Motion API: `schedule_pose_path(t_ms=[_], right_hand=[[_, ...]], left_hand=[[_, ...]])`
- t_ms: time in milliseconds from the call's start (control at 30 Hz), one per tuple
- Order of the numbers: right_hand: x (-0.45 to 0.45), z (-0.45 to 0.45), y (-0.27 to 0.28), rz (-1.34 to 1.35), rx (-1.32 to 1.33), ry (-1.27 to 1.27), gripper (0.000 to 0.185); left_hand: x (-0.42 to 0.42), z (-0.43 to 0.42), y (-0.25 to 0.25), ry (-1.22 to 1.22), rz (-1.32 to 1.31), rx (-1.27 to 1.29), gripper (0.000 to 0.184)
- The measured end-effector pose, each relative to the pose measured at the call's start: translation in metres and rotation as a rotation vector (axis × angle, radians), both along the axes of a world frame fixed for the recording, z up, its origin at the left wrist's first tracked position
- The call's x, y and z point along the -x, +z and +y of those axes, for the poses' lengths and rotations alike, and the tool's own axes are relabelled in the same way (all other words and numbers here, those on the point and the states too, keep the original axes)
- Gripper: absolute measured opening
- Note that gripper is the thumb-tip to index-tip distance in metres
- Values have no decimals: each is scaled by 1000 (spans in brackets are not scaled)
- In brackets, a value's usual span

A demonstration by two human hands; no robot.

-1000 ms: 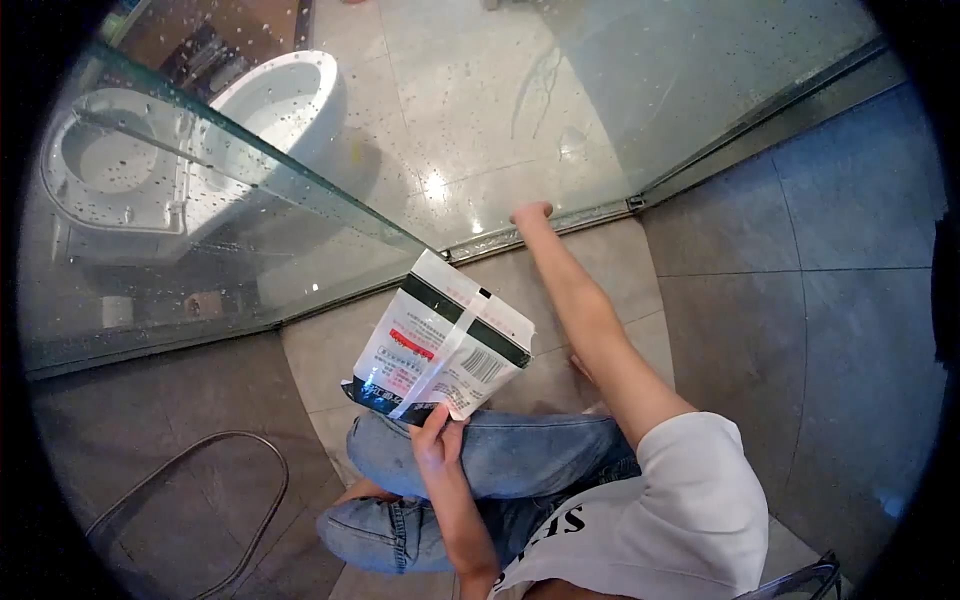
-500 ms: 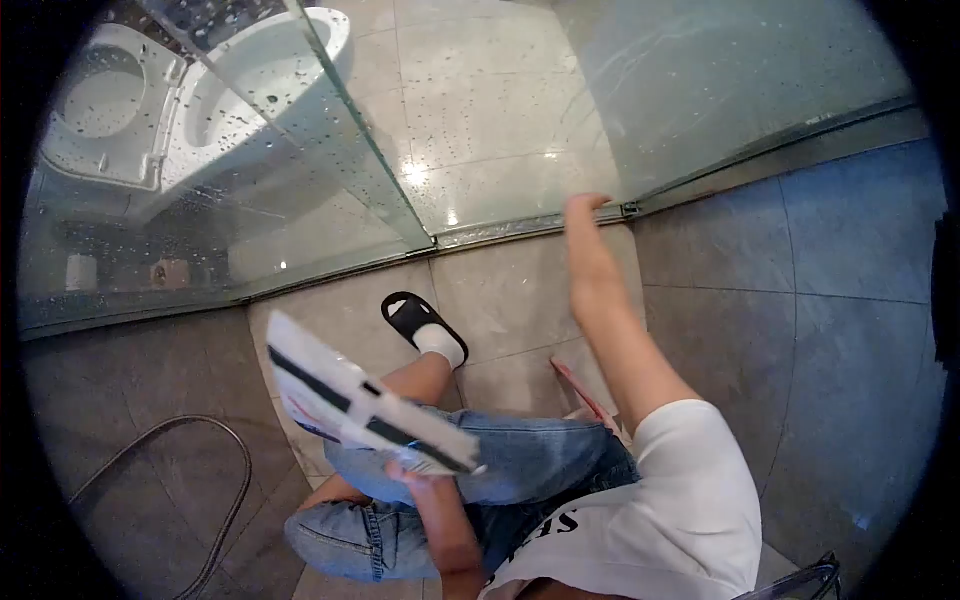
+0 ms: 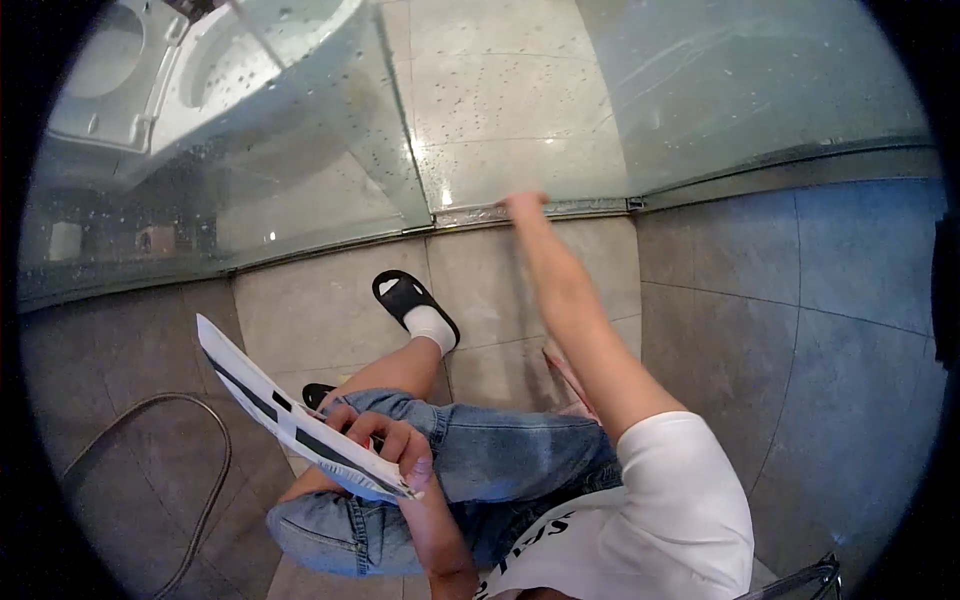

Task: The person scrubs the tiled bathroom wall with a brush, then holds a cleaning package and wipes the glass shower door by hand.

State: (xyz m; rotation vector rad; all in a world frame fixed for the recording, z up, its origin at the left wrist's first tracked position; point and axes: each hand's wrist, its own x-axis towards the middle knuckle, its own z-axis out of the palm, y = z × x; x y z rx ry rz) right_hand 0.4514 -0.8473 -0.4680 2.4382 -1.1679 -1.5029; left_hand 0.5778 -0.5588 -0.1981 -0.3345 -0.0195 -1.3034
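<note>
My left hand (image 3: pixel 385 437) is closed on the near end of a flat white packet (image 3: pixel 285 425) with a dark stripe along it, tilted above my left knee. Fingers show on its upper side; the printing is too small to read. At the end of my outstretched arm, my right hand (image 3: pixel 525 205) is at the metal floor rail (image 3: pixel 585 207) of the glass shower enclosure. Motion smears its fingers, so I cannot tell whether it holds anything. Beneath my right forearm, a thin pinkish-red object (image 3: pixel 572 385) is partly hidden.
Wet glass panels (image 3: pixel 330 170) stand ahead, with a white toilet (image 3: pixel 215 80) behind them. A shower hose (image 3: pixel 222 450) curves at the left. My foot in a black slide sandal (image 3: pixel 410 300) rests on the tiled floor (image 3: pixel 320 280). A tiled wall (image 3: pixel 850 260) rises at the right.
My right hand has moved left along the floor rail. The packet has swung left and turned more edge-on, and my left hand's fingers have come into view.
</note>
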Motion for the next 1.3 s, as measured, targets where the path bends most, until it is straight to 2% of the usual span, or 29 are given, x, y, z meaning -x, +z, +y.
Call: schedule_pose_path(t_ms=[233, 400, 500, 700, 767, 833, 1000, 1167, 1300], right_hand=[[151, -41, 92, 324, 213, -100, 45], [162, -34, 108, 468, 242, -105, 45], [142, -23, 75, 471, 193, -96, 46], [27, -10, -22, 314, 68, -17, 46], [-3, -4, -36, 252, 61, 78, 46], [-19, 0, -39, 211, 72, 176, 47], [25, -9, -12, 210, 113, 261, 47], [120, -24, 57, 381, 181, 156, 48], [131, -27, 89, 488, 224, 177, 49]], left_hand=[[-2, 5, -1, 57, 33, 1, 25], [-2, 12, -4, 123, 64, -59, 21], [-5, 12, -12, 118, 54, -48, 21], [-7, 20, -20, 161, 13, -137, 22], [-5, 20, -20, 164, 46, -149, 22], [-6, 16, -20, 153, -61, -128, 18], [9, 3, -14, 200, -23, -77, 19], [7, 23, -16, 294, -154, -354, 20], [10, 33, -20, 382, -233, -564, 22]])
